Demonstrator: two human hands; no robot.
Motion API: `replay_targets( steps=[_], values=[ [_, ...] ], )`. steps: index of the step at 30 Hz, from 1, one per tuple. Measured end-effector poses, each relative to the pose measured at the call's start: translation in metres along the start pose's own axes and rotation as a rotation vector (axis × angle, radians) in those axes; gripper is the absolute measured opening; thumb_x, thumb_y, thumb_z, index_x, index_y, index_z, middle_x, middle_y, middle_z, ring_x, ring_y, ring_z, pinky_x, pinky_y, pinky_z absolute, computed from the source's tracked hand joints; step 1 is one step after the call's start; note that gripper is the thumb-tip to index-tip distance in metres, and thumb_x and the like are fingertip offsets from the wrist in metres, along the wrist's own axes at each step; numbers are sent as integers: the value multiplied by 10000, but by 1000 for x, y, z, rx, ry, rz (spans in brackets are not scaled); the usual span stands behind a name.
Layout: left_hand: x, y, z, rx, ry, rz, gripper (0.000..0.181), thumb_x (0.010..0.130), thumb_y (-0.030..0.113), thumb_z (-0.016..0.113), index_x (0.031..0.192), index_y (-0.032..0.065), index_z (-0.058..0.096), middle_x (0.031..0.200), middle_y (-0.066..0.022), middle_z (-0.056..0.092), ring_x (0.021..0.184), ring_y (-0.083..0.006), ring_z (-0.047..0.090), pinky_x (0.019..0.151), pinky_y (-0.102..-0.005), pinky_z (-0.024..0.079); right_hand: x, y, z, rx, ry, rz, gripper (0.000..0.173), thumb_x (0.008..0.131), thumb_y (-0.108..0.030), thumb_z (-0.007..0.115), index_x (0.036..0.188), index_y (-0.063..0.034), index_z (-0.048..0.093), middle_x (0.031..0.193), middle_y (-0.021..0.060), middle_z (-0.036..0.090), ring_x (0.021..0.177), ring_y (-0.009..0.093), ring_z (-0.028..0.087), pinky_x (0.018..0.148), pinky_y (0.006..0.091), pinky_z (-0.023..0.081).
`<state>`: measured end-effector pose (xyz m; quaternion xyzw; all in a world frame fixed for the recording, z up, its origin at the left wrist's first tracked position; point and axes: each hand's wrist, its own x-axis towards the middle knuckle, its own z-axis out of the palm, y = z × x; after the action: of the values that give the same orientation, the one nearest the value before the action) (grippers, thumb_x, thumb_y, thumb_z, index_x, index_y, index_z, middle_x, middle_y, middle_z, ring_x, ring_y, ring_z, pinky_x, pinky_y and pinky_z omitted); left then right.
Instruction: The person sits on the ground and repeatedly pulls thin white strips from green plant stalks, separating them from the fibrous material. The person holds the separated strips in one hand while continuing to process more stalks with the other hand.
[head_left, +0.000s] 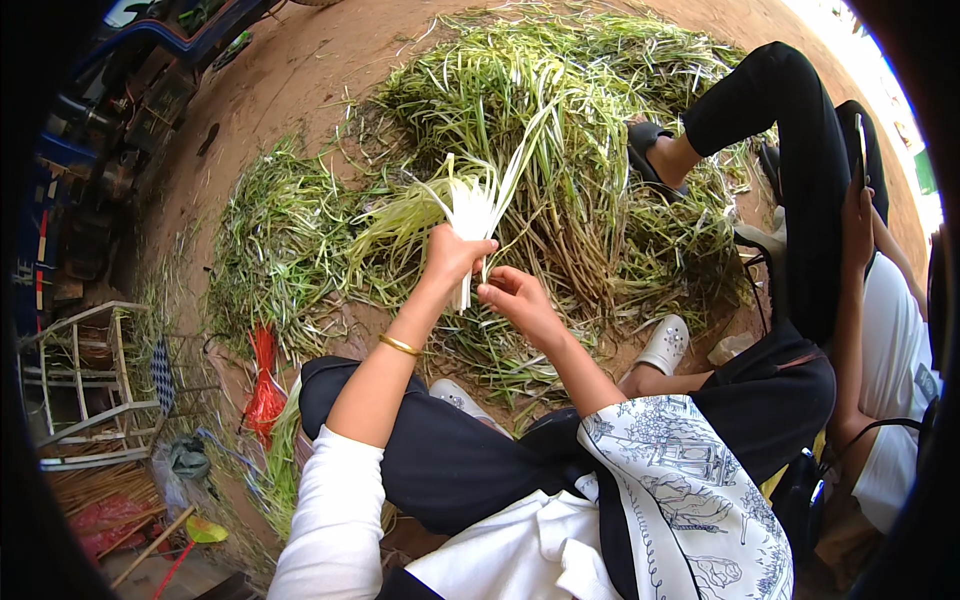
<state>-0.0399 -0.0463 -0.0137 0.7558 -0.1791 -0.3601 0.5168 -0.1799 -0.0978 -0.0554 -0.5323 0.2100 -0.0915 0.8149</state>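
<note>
My left hand (456, 259), with a gold bangle on the wrist, is closed around a bunch of pale garlic-chive-like stalks (472, 206). Their white ends stick out below the fist and their leaves fan upward and to the right. Just right of it, my right hand (514, 296) has thumb and fingers close together at the lower end of a thin stalk beside the bunch; whether it pinches that stalk is hard to tell. Behind both hands lies a large heap of long green leaves and brownish stems (570, 210) on the dirt ground.
A seated person in black trousers (780, 97) holds a phone (860, 146) at right, one dark shoe on the heap. At left are red plastic strips (264, 405), a metal frame (82, 382) and a blue vehicle (150, 37). Loose leaves (277, 247) lie left of the heap.
</note>
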Motion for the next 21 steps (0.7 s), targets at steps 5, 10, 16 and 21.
replay_targets(
  steps=[5, 10, 16, 21],
  values=[
    [-4, -1, 5, -171, -80, -3, 112, 752, -1, 627, 861, -27, 631, 709, -50, 630, 504, -69, 524, 406, -194, 388, 42, -2, -4, 699, 52, 123, 227, 913, -357, 538, 959, -134, 531, 847, 3, 566, 746, 120, 548, 718, 345, 438],
    [-3, -1, 1, -376, -124, -89, 160, 761, 29, 661, 912, -12, 628, 781, -53, 636, 588, -80, 558, 448, -188, 426, 48, -10, 5, 673, 316, -17, 113, 887, -197, 598, 878, -94, 553, 750, -7, 590, 642, 72, 545, 552, 218, 414],
    [-1, -1, -3, -361, -127, -147, 192, 783, 136, 676, 920, 12, 623, 733, -36, 621, 521, -69, 537, 428, -181, 434, 34, 0, 6, 655, 365, -268, 102, 874, -150, 621, 846, -62, 576, 772, -13, 577, 639, 45, 484, 562, 207, 388],
    [7, 17, -26, -401, 19, -39, 143, 813, 121, 645, 911, 37, 580, 711, -52, 626, 494, -57, 531, 422, -181, 456, 4, 3, -36, -302, -70, -158, 135, 844, -138, 639, 822, -11, 600, 734, 1, 517, 669, 101, 484, 611, 260, 398]
  ],
)
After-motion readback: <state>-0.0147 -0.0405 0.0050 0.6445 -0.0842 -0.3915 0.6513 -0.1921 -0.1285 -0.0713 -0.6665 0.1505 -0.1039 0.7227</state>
